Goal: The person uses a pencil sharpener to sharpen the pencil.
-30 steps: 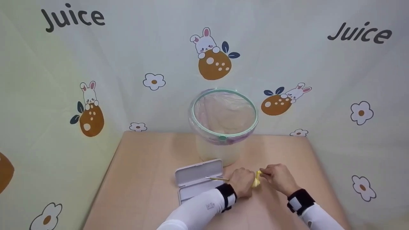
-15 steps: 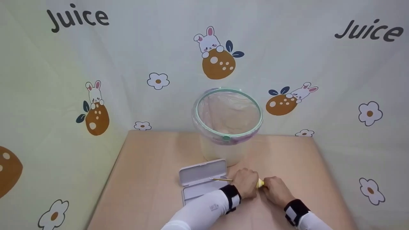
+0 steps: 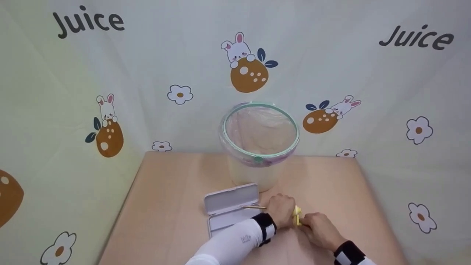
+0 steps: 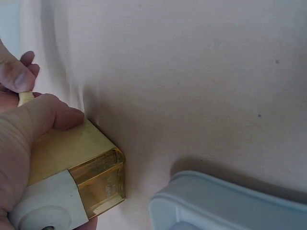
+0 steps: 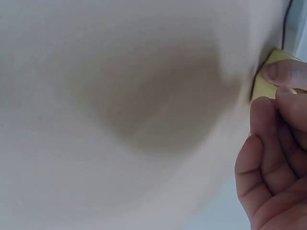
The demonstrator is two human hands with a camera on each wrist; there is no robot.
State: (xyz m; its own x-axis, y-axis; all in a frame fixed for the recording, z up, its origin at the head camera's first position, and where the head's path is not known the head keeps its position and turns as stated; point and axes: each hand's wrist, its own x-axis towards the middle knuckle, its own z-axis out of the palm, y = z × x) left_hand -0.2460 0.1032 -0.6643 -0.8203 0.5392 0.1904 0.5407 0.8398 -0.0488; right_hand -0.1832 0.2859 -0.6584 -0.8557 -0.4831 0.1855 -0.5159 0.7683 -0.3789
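My left hand (image 3: 281, 209) grips a yellow hand-crank pencil sharpener (image 4: 69, 146) down at the table, fingers wrapped over its body. The left wrist view shows its white front (image 4: 50, 199) and see-through amber shavings drawer (image 4: 103, 184). A pencil (image 3: 254, 207) sticks out to the left of this hand; its other end is hidden behind the hand. On the sharpener's right side, my right hand (image 3: 321, 227) pinches the crank handle (image 3: 297, 221) between thumb and finger. The crank points down toward the person. In the right wrist view, fingers hide most of the handle.
An open, pale grey pencil case (image 3: 232, 200) lies left of my left hand, partly covered by the sleeve. Behind it stands a translucent bin (image 3: 254, 173) with a green rim and a plastic liner. Printed cloth hangs (image 3: 198, 55) around the table.
My right hand has carried the crank round from pointing up and away to pointing down toward the person. The left hand stays in place, still gripping the sharpener.
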